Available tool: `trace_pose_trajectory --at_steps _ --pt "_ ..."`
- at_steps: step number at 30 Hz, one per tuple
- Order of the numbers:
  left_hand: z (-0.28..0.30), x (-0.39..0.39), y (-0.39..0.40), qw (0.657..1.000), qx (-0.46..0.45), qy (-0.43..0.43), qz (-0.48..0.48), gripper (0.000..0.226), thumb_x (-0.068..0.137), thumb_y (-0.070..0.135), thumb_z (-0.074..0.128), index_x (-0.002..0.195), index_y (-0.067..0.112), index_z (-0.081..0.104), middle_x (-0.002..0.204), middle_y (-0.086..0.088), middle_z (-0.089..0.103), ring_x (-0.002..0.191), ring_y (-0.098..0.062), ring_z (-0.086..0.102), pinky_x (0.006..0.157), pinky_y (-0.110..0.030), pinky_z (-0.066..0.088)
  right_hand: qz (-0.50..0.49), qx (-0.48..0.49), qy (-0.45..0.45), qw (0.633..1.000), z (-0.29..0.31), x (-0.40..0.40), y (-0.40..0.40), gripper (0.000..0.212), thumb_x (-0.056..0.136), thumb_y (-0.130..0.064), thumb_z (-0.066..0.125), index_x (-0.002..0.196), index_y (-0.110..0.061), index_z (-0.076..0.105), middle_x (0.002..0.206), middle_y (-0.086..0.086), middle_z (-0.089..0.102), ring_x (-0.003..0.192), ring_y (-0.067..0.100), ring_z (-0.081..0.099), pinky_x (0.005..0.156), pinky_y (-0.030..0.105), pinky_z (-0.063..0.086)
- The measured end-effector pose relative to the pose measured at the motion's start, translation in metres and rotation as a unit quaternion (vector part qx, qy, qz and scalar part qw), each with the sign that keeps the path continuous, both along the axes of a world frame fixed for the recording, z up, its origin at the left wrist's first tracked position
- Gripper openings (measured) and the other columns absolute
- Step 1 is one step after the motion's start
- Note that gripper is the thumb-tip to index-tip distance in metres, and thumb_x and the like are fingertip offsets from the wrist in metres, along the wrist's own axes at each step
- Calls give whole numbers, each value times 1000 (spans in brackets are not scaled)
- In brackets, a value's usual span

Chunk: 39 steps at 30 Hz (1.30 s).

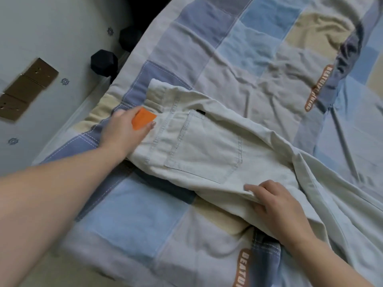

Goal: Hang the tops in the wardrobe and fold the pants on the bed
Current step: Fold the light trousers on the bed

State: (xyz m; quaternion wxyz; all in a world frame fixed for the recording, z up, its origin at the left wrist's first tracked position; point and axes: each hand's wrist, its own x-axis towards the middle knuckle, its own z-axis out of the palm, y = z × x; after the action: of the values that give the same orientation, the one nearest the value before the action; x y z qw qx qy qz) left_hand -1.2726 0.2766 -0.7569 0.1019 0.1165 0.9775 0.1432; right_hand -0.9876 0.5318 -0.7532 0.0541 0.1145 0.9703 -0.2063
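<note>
Left hand [126,129] grip pinching orange tag [144,121] at pants [207,150] waistband, right hand [275,206] grip clamped on seat fabric

Soft, even, cool daylight; shadows faint; no glare; wide-angle bending at the edges; left forearm [47,195] and corners smeared by blur.
</note>
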Motion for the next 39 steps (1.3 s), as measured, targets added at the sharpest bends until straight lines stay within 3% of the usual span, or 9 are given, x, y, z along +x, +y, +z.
trace_pose_trajectory --at_steps 6,10,15,20,27,29,34,36,39 --pt "4 -27 1 988 -115 40 -94 64 83 58 57 137 27 46 128 -15 47 117 -38 46 98 -50 38 0 -75 -61 995 -8 12 -37 41 87 -21 64 127 -26 60 109 -2 60 99 21 59 77 28 47" --pt "15 37 32 993 4 52 -104 41 83 39 60 120 20 61 130 -8 48 121 -33 42 102 -49 29 -158 -131 5 979 0 39 -40 35 83 -18 71 118 -16 65 110 -2 58 103 12 53 89 14 36" --pt "33 159 67 946 85 -46 -308 31 79 40 53 94 19 70 97 -2 63 96 -29 59 81 -36 33 -291 -169 -10 942 13 90 -46 12 82 -11 69 90 -21 68 88 -12 57 90 14 59 78 17 38" --pt "21 198 86 932 40 -72 -353 31 79 33 72 108 26 68 110 2 58 106 -22 52 93 -37 32 -295 -174 -86 936 3 99 -60 41 87 -27 63 126 -14 59 133 0 48 126 18 43 106 29 34" --pt "19 182 94 945 16 -59 -321 12 88 25 65 97 21 73 103 1 61 106 -25 51 87 -35 31 -291 -204 -131 925 -3 70 -54 36 84 -45 60 111 -21 58 108 -2 58 102 18 54 84 31 44" --pt "22 182 93 948 29 -76 -307 14 89 21 62 100 20 71 106 -1 60 109 -25 50 89 -36 34 -326 -325 -100 882 0 55 -61 38 80 -41 68 109 -23 52 103 -3 58 88 13 57 77 28 45" --pt "27 180 86 958 41 -105 -265 16 90 17 59 102 18 70 106 -4 60 110 -25 51 94 -39 39 -526 -657 1 540 4 47 -74 24 85 -22 70 100 -7 57 57 -5 51 41 5 39 39 18 28" --pt "28 179 84 959 45 -114 -254 16 91 17 59 102 18 70 106 -3 61 110 -24 52 95 -40 40 -526 -676 -35 515 4 58 -77 17 85 -23 70 86 -11 58 51 -5 43 40 6 35 39 19 25" --pt "25 177 81 959 62 -123 -248 19 93 18 57 106 17 70 110 -3 63 112 -23 53 97 -42 40 -509 -656 -28 557 7 64 -82 19 86 -24 68 74 -12 59 48 -6 47 42 5 40 41 18 30"
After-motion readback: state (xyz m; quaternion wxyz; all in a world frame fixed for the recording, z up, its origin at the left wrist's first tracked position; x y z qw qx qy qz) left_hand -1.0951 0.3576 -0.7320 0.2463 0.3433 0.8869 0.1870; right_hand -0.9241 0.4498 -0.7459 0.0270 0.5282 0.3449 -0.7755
